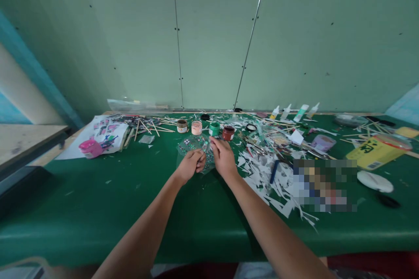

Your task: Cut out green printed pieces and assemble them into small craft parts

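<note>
Between my hands is a clear plastic bag (193, 143) dotted with small green, white and pink bits. My left hand (191, 166) is closed over its near left part, with the fingers curled in; the fingertips are partly hidden. On the right side, my right hand (224, 157) pinches the bag near its upper right edge, thumb and forefinger together. Just beyond the hands stand small open paint jars: a brown one (182, 126), a peach one (197, 127), a green one (214, 129) and a dark red one (228, 133).
White paper scraps (281, 192) are heaped to the right, among brushes and sticks. Farther right lie a yellow tub (376, 151) and a white oval object (375, 182). Glue bottles (301, 113) stand at the back. A pink jar (91, 148) rests on paper at left.
</note>
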The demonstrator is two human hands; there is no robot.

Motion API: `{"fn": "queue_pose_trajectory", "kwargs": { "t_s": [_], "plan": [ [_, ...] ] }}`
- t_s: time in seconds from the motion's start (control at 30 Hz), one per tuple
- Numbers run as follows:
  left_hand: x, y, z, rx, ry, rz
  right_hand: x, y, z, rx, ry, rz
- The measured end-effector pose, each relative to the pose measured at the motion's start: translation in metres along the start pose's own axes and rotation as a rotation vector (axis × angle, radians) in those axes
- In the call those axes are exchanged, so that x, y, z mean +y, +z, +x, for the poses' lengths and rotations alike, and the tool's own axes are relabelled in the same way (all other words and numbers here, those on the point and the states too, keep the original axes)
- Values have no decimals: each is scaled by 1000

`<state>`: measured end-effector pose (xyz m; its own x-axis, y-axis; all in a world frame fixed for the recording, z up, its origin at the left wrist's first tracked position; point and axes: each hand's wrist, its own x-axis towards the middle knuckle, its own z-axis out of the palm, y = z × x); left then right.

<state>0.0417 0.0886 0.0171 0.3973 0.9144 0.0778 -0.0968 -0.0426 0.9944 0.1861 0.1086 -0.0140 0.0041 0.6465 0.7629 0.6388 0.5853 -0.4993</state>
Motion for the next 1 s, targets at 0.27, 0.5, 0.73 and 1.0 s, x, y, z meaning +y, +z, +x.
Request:
{"fn": "queue_pose_trajectory", "kwargs": {
  "t_s": [0.27,0.5,0.73,1.0],
  "plan": [
    [-6,-5,2,108,87,128,3,-20,4,-98,197,180],
    [-11,-11,4,226,130,235,-7,-26,7,-329,200,173],
    [-8,-9,6,276,180,250,-14,-26,8,-375,200,267],
    [-9,-12,5,389,224,353,-19,-22,5,-530,165,449]
  ]
}}
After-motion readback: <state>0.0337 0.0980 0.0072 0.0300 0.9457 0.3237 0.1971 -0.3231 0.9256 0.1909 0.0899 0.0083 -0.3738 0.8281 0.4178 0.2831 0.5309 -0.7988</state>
